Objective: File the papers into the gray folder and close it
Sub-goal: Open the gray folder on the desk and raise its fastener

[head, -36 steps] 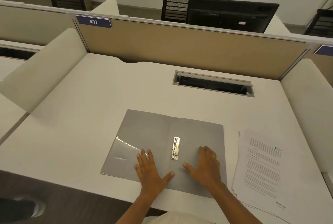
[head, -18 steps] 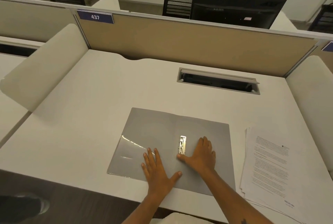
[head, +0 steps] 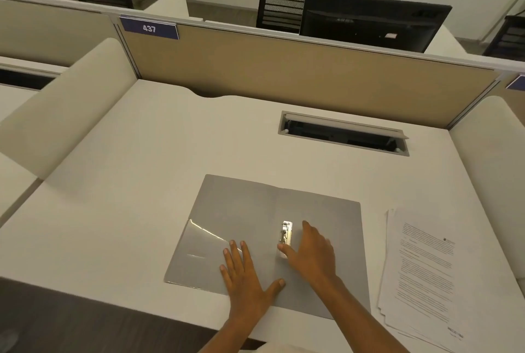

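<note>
1. The gray folder [head: 241,219] lies opened flat on the white bench [head: 127,182], near its front edge. Its left cover carries a clear pocket [head: 204,256] that glints, so I judge the surface slick and the covers thin and bendy: light enough to skid if pushed sideways.

2. The left hand [head: 244,273] rests palm down, fingers spread, on the lower part of the left cover near the fold. It grasps nothing; it presses the folder flat, a sensible way to pin something this light.

3. The metal clip [head: 286,234] sits just right of the fold, upright along it. It is the one stiff, hard part, likely sprung, and I judge it must be lifted at its lever end before sheets go under it.

4. The right hand [head: 309,253] lies on the right cover, touching the clip's right side, its thumb at the clip's lower end. The fingers are loose and unclenched; whether the thumb already hooks the lever I cannot tell.

5. The papers [head: 426,273] sit in a loose, slightly fanned stack on the bench, just right of the folder and apart from it. They are limp and light; I would square the stack and take it by both long edges so it does not droop or shed sheets.
</note>
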`<state>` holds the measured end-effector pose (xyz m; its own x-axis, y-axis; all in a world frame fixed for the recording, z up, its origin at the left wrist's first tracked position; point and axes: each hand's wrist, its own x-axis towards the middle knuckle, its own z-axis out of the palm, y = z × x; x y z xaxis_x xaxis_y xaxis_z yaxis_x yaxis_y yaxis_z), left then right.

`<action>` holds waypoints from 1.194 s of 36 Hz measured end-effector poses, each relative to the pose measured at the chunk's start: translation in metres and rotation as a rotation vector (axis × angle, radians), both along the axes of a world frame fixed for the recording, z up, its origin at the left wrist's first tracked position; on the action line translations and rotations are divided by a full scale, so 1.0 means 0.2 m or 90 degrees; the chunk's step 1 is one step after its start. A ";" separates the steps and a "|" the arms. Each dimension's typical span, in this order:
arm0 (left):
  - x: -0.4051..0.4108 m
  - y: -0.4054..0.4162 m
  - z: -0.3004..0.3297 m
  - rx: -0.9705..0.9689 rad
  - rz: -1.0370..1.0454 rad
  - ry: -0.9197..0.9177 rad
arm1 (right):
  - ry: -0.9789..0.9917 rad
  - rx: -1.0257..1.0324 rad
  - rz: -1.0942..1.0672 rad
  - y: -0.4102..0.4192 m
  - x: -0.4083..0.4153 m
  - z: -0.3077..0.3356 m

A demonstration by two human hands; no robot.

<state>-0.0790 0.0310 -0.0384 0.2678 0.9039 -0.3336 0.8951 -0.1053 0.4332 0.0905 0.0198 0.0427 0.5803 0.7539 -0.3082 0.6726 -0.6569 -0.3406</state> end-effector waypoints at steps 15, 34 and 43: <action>-0.01 -0.01 0.00 -0.001 -0.012 -0.016 | -0.012 0.231 0.220 0.00 0.08 -0.01; -0.01 0.00 0.03 -0.016 -0.007 0.017 | 0.172 0.228 0.087 0.39 0.27 -0.01; 0.08 -0.01 0.09 -0.004 -0.015 0.005 | 0.183 0.211 0.075 0.34 0.38 -0.03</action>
